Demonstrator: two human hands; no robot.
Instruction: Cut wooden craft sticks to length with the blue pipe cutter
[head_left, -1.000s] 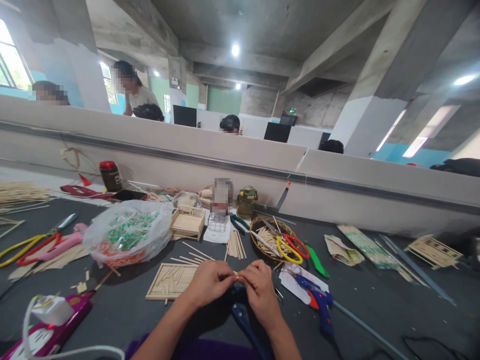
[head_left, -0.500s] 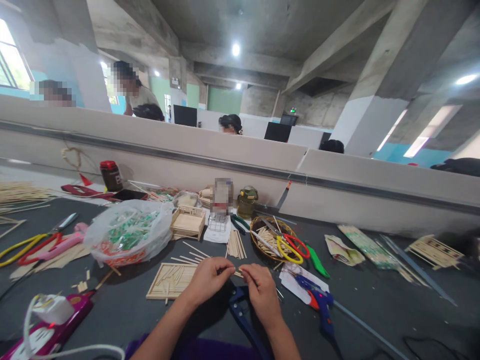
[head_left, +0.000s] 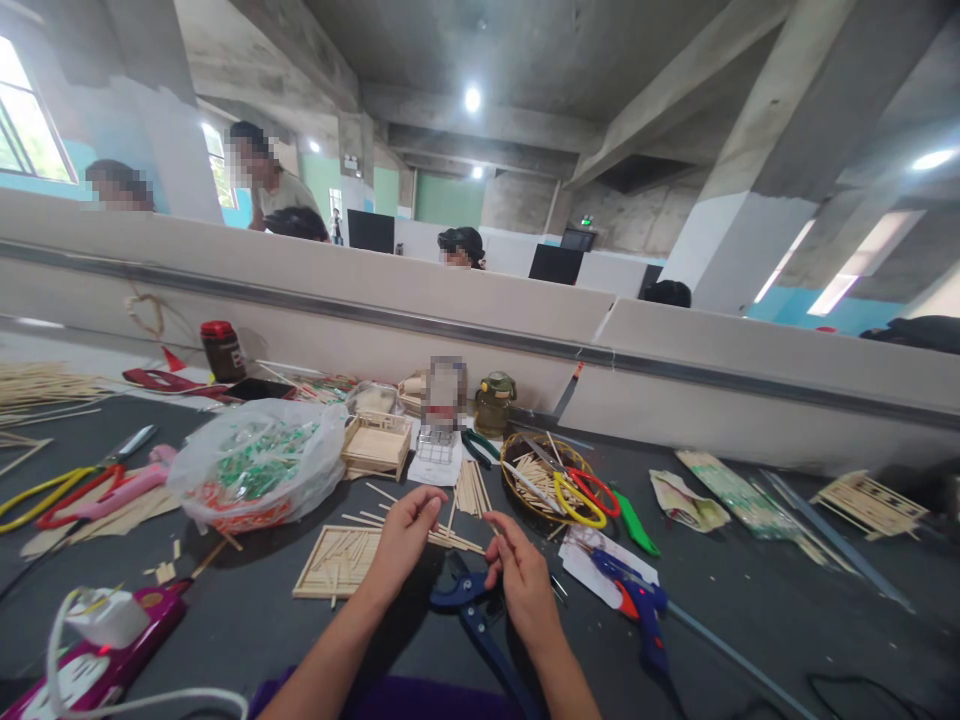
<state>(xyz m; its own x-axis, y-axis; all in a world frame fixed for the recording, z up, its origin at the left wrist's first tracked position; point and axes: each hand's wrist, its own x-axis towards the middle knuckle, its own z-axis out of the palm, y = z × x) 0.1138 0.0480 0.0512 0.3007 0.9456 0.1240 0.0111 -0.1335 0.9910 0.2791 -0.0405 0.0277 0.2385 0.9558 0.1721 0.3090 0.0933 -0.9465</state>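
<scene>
My left hand (head_left: 409, 535) is raised above a slatted wooden panel (head_left: 337, 565), with thumb and fingertips curled together. Whatever is in that pinch, if anything, is too small to make out. My right hand (head_left: 523, 572) hovers across from it, its fingers loosely bent and apart, and I see nothing clearly held there. Between and below the hands, a dark blue hand cutter (head_left: 469, 600) lies on the table with its jaws pointing away from me. Thin wooden sticks (head_left: 457, 541) lie just beyond the cutter. Another bundle of sticks (head_left: 472, 488) lies behind them.
A basket (head_left: 514, 495) with sticks and scissors stands behind my right hand. The blue glue gun (head_left: 637, 600) lies right, near a green-handled tool (head_left: 636, 522). At left are a plastic bag (head_left: 322, 440), a small wooden model (head_left: 377, 445) and a purple power strip (head_left: 112, 660).
My hands were together, fingertips almost meeting above the cutter. They have parted, the left moving left and slightly away from me. The right fingers have loosened, and the cutter's head shows fully.
</scene>
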